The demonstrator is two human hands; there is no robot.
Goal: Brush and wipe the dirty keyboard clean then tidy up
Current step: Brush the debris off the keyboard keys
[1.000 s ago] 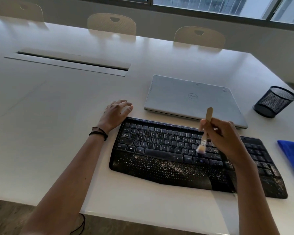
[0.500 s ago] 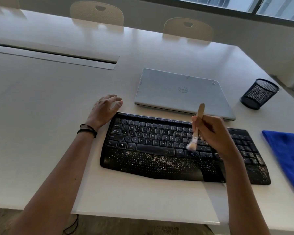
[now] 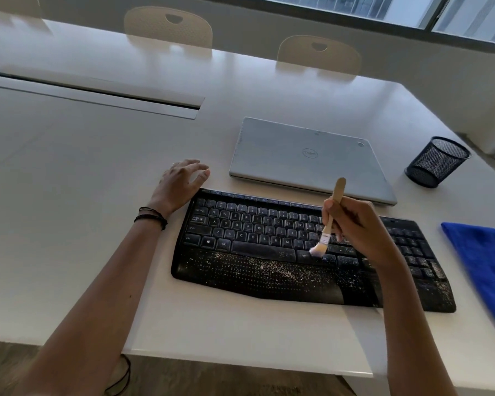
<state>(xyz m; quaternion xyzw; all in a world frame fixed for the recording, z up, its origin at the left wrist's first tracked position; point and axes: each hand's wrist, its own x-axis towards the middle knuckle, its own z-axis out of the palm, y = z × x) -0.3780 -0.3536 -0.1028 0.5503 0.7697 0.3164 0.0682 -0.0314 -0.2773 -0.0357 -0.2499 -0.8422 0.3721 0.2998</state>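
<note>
Bearing a speckled keyboard [image 3: 255, 232], the white table [image 3: 69, 195] faces two chairs [image 3: 167, 27].

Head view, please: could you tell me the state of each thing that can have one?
keyboard: dirty, pale specks on palm rest and right-hand keys.
brush: gripped by the right hand, bristles at the lower keys.
left hand: open, resting beside the keyboard's far left corner.
laptop: closed, lying flat.
mesh cup: upright.
blue cloth: lying right of the keyboard, untouched.
</note>
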